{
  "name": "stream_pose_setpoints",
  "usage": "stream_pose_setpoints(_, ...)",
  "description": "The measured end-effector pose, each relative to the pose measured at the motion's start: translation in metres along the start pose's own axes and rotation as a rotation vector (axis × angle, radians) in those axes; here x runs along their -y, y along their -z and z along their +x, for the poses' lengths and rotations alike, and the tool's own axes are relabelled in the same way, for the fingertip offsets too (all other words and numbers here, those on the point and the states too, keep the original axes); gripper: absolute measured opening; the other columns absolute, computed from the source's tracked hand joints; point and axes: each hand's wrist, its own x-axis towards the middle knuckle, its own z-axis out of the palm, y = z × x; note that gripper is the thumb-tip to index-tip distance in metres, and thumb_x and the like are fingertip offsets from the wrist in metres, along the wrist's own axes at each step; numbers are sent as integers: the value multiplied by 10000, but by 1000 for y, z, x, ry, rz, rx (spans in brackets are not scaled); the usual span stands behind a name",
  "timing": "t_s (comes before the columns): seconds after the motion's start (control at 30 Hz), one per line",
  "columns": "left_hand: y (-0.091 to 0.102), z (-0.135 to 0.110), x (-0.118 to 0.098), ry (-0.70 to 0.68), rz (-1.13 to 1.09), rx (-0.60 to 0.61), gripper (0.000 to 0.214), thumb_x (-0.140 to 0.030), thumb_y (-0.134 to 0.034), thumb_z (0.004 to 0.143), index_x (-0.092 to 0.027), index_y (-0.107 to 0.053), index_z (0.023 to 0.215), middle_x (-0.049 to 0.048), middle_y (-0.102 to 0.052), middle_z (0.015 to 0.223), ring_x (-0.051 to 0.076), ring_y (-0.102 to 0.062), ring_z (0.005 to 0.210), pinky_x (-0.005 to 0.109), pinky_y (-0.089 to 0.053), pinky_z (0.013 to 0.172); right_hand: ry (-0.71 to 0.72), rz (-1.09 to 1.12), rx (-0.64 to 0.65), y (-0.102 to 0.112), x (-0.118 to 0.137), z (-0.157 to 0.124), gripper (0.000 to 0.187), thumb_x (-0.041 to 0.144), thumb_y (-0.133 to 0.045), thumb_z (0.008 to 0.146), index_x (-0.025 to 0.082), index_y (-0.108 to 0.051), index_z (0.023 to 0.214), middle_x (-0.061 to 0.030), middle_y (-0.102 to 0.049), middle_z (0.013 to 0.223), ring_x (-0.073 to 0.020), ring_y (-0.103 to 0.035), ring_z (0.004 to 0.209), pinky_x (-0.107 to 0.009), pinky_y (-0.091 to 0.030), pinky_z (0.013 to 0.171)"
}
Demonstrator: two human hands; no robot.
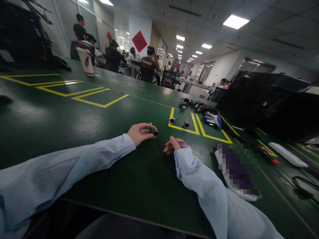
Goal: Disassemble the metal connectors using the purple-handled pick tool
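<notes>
My left hand (141, 133) grips a small dark metal cylinder (155, 132) with a hollow end, held just over the green table (119, 186). To its right, my right hand (172, 145) is closed around a screwdriver with a purple, see-through handle (183, 143); its thin shaft points left toward the cylinder. The tip of the shaft is apart from the cylinder. A tiny dark part (155, 149) lies on the table between the hands. Two similar metal cylinders (172, 120) rest beyond my right hand, inside a yellow tape outline.
Black cables with metal connectors (184, 105) and a blue-and-white glove (212, 120) lie at the back right. Near my right forearm is a pixelated pouch-like item (238, 171). A paper cup (86, 61) stands at the far left, and a large black case (269, 103) at right. People sit beyond.
</notes>
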Motion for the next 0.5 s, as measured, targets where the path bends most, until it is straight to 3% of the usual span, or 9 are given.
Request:
stream_pose_setpoints(0.17, -1, -11, -1, -523, 485, 268, 249, -93, -534, 723, -147, -622, 950, 107, -605, 1052, 192, -563, 1003, 364, -454, 890, 38, -30, 5, 0, -4, 0, 355, 481, -604, 656, 146, -578, 541, 4, -594, 402, -81, -513, 325, -185, -424, 346)
stream_pose_setpoints(0.23, -1, -14, -1, -648, 621, 377, 293, -71, -463, 764, -147, -600, 1012, 115, -605, 1059, 181, -554, 1018, 342, -444, 900, 44, -35, 19, 0, -4, 0, 374, 498, -590, 661, 146, -574, 537, 0, -587, 396, -89, -518, 328, -192, -424, 344)
stream_pose_setpoints(0.37, -1, -15, -1, -683, 682, 354, 297, -87, -445, 786, -135, -567, 1053, 123, -602, 1057, 182, -552, 1019, 329, -447, 894, 53, -62, 26, 1, -3, -2, 383, 501, -593, 659, 145, -564, 521, 6, -562, 374, -82, -497, 313, -185, -398, 331)
stream_pose_setpoints(0.5, -2, -14, -2, -508, 562, 214, 295, -120, -524, 742, -164, -572, 1029, 93, -601, 1057, 187, -559, 1004, 353, -455, 888, 65, -109, 11, 3, 1, -3, 413, 522, -564, 675, 149, -544, 499, 13, -528, 346, -64, -452, 287, -165, -342, 307)
